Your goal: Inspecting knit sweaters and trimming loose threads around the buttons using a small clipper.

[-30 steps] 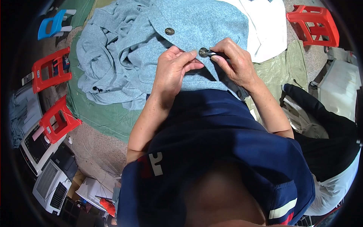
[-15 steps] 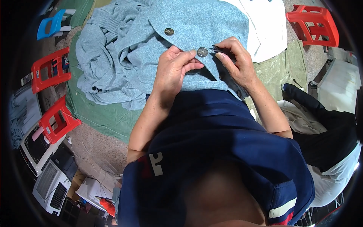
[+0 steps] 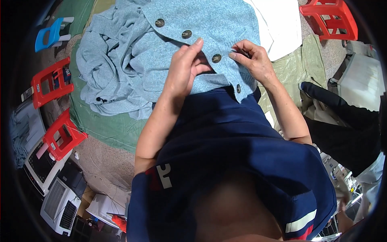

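Note:
A light blue knitted cardigan point(image 3: 225, 24) is spread in front of me, its front edge running diagonally with several dark round buttons along it. One button point(image 3: 217, 58) sits between my hands; another button point(image 3: 238, 88) is on the corner that hangs over my lap. My left hand point(image 3: 183, 68) is beside the front edge, thumb raised and apart from the fingers, holding nothing I can see. On the other side of the middle button, my right hand point(image 3: 254, 60) is pinched closed over the knit. A small dark tool point(image 3: 243, 52) shows partly inside its fingers; its shape is mostly hidden.
More blue knitwear point(image 3: 113, 60) lies heaped at the left on a green sheet point(image 3: 109, 129). A white sheet point(image 3: 282, 28) is at the far right. Red stools point(image 3: 62, 135) and a blue stool point(image 3: 50, 34) stand left, another red stool point(image 3: 334, 20) right. Dark clothing point(image 3: 342, 137) lies right.
My left hand has let go of the cardigan's edge by the button, its thumb lifting away. The lower corner has flopped down, showing its bottom button. My right hand has moved slightly right of the button.

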Demonstrator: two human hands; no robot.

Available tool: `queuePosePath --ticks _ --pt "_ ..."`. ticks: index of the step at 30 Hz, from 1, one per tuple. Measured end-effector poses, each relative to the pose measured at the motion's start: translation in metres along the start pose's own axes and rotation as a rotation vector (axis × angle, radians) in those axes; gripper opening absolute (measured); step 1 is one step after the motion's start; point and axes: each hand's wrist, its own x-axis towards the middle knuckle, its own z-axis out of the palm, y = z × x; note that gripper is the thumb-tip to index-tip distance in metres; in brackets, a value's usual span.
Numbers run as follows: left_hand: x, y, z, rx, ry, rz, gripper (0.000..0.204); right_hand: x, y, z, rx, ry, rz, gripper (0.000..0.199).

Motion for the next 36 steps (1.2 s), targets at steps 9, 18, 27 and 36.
queuePosePath --ticks 9,18,27,36 --pt "-0.009 -0.009 0.003 0.088 -0.011 -0.03 0.014 -0.003 -0.002 0.003 -0.001 0.024 -0.029 0.017" --pt "0.016 0.002 -0.02 -0.048 0.191 0.123 0.007 -0.04 0.006 -0.004 -0.239 0.105 -0.696 0.024" --pt "-0.027 -0.009 -0.009 0.344 -0.059 -0.23 0.027 -0.042 0.017 0.012 -0.28 0.111 -0.524 0.029" --pt "-0.028 -0.016 -0.011 0.297 -0.024 -0.256 0.015 -0.05 0.007 0.01 -0.213 0.051 -0.553 0.027"
